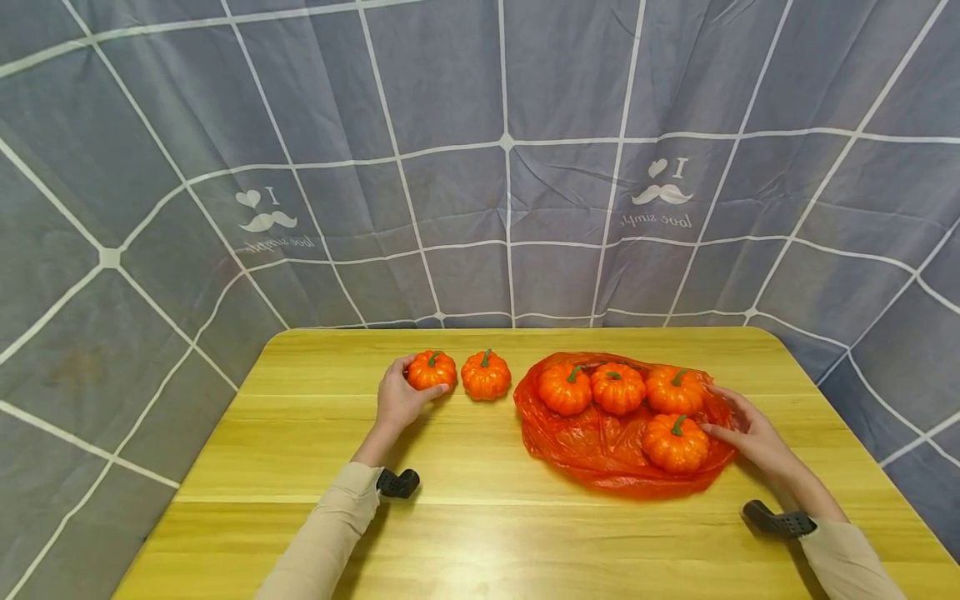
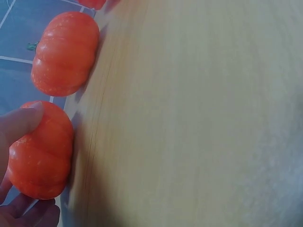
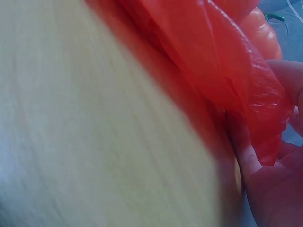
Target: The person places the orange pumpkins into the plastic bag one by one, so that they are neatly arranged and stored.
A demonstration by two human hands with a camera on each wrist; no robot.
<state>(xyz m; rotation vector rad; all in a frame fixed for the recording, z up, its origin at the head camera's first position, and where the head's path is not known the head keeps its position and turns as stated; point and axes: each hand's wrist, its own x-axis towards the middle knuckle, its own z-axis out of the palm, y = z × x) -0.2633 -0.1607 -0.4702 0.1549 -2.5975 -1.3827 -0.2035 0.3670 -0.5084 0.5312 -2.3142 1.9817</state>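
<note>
At the left of the table, my left hand (image 1: 397, 396) grips a small orange pumpkin (image 1: 432, 370); in the left wrist view the thumb lies on one side and fingers curve round the other. A second pumpkin (image 1: 486, 375) stands just right of it, apart from the hand. Several more pumpkins, among them a front one (image 1: 676, 444), sit on a spread red plastic bag (image 1: 592, 458). My right hand (image 1: 753, 433) is at the bag's right edge, thumb and fingers spread apart. Its thumb reaches close to the front pumpkin. Red film hangs between thumb and fingers in the right wrist view.
The light wooden table (image 1: 465, 542) has rounded far corners. Behind and beside it hangs a grey-blue curtain (image 1: 450, 200) with white lines. Black wrist mounts (image 1: 397, 483) sit on both forearms, by the beige sleeves.
</note>
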